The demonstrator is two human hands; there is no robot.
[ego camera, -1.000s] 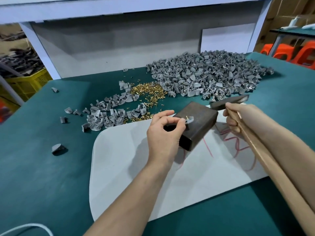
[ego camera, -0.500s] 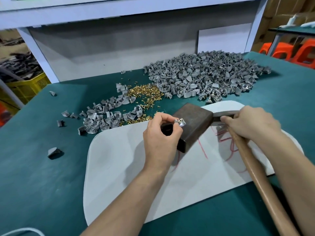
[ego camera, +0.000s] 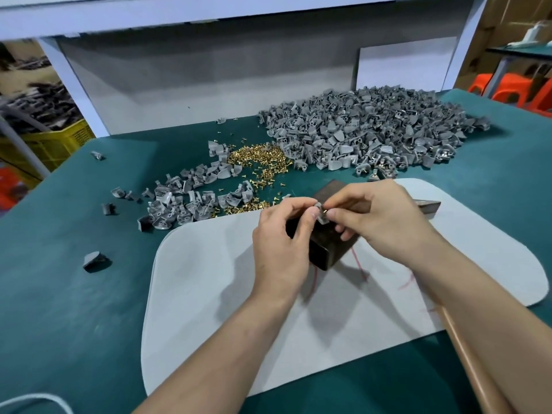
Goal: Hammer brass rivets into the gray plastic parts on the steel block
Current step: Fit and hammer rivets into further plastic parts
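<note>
You've got both hands over the steel block [ego camera: 325, 249], which sits on the pale mat [ego camera: 209, 294] in the middle of the bench [ego camera: 74, 294]. Your left hand [ego camera: 280, 246] pinches a small gray plastic part [ego camera: 322, 217] on top of the block, thumb and forefinger closed on it. Your right hand [ego camera: 379, 219] comes in from 3 o'clock, its fingertips closed on a brass rivet [ego camera: 323, 209] right at that part. This reads as the loading step: seating the rivet in its hole before any striking.

The hammer is down. Its head [ego camera: 427, 204] lies on the mat at 3 o'clock of the block, just beyond your right hand, and the wooden handle [ego camera: 478, 369] runs back under your right forearm toward 5 o'clock.

Supplies are all up-bench: loose brass rivets [ego camera: 260, 159] in a scatter at 11 o'clock of the block, a big heap of gray parts [ego camera: 373, 130] at 12 to 1 o'clock, and a smaller cluster [ego camera: 191, 201] at 10 o'clock.

Whether the rivet is fully seated I can't tell; your fingertips cover most of it.

Next, I'd say: get the rivet standing straight in the part, keep the left pinch steadying it low and clear of the top, then free the right hand and reach for the hammer handle. The blow wants to be short and square, since a tilted rivet would likely bend or skid, and your left fingers sit very close to the strike point.
</note>
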